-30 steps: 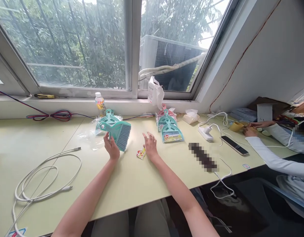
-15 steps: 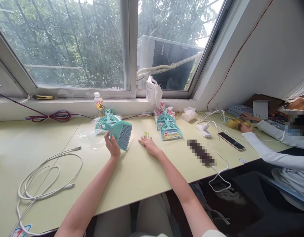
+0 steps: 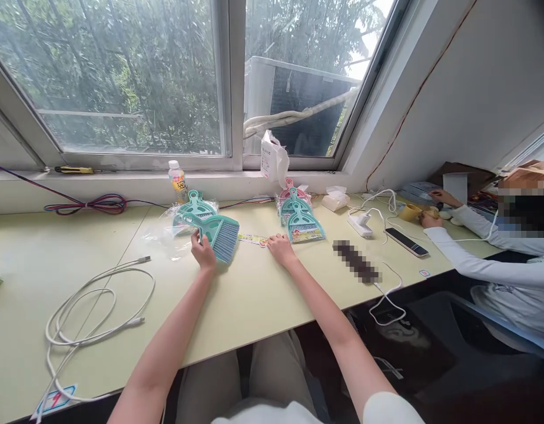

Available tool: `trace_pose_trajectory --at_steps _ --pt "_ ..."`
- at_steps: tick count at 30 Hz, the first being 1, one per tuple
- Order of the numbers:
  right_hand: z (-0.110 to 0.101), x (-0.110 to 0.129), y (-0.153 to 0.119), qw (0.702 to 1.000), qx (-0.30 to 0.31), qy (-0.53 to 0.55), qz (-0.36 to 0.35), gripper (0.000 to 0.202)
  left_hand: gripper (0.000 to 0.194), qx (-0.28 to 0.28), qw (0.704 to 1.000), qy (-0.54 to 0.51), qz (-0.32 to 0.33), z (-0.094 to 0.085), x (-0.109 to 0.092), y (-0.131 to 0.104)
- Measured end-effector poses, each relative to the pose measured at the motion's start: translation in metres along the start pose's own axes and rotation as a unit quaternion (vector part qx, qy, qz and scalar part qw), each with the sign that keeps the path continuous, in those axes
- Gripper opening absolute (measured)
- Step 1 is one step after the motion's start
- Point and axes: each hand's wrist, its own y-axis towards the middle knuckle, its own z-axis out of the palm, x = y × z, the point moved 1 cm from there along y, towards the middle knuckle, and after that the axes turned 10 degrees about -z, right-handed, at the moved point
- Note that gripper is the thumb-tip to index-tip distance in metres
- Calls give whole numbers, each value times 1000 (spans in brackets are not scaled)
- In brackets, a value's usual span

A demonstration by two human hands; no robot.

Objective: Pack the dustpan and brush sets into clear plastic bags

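Observation:
My left hand (image 3: 203,252) is closed around a teal dustpan-and-brush set (image 3: 224,238), holding it tilted over the table with the grey bristles facing right. My right hand (image 3: 281,248) has its fingers bent on the end of a narrow printed paper label (image 3: 252,238), which lies across the table between both hands. Just beyond the right fingers are a teal set with a printed label (image 3: 304,227) and a pink set (image 3: 291,187) behind it. Behind the held set, another teal set (image 3: 195,206) lies among clear plastic wrapping (image 3: 168,244).
A bottle (image 3: 178,181) stands by the sill. White cables (image 3: 84,288) coil at the left. A tissue pack (image 3: 335,198), a power strip (image 3: 359,225), a phone (image 3: 407,242) and a blurred dark object (image 3: 357,261) lie at the right, near another person's sleeve (image 3: 457,253).
My right hand has moved right, and more of the paper label now shows stretched out to its left. The dustpan-and-brush set stays in my left hand. The camera view has shifted slightly.

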Motion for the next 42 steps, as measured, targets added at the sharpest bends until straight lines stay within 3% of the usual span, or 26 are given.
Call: trace_pose_trajectory --at_steps 4,8,11,14,16,18,23,25,27,29,31,33,37,39,42 --pt "-1 8 -5 995 28 -8 91 39 42 6 1000 -23 7 1 3 0" --pt "-16 11 1 986 44 14 163 38 40 2 1000 -22 18 3 0 -1" --pt "-39 19 16 979 -7 42 199 36 42 16 999 -19 42 6 -6 -6" --pt "-64 45 38 981 -106 118 109 33 44 50 995 -19 85 8 -13 -16" --pt "-75 68 52 975 -146 164 11 31 44 72 989 -15 124 7 -18 -25" --pt "-80 90 61 969 -171 176 -36 28 44 81 982 2 168 4 -20 -32" --pt "-80 113 66 951 -225 208 33 22 44 127 964 21 232 -3 -20 -27" --pt "-83 107 63 949 -206 235 49 21 43 151 963 43 218 -6 -16 -12" --pt "-90 95 57 950 -165 262 35 19 43 128 974 66 173 -13 -10 8" --pt "-101 79 47 949 -103 299 -3 18 44 28 992 60 111 -24 -4 30" --pt "-114 61 33 938 -50 340 -35 19 43 -36 994 54 84 -32 0 46" --pt "-126 43 17 933 -27 357 -29 23 43 -54 995 28 78 -35 1 54" --pt "-136 13 -9 965 43 252 60 33 39 15 998 -14 52 -23 -3 47" --pt "-128 4 -16 979 87 156 98 32 38 64 998 -13 22 -14 -3 38" --pt "-104 -2 -24 980 135 59 137 29 39 199 980 7 -24 -3 2 28"
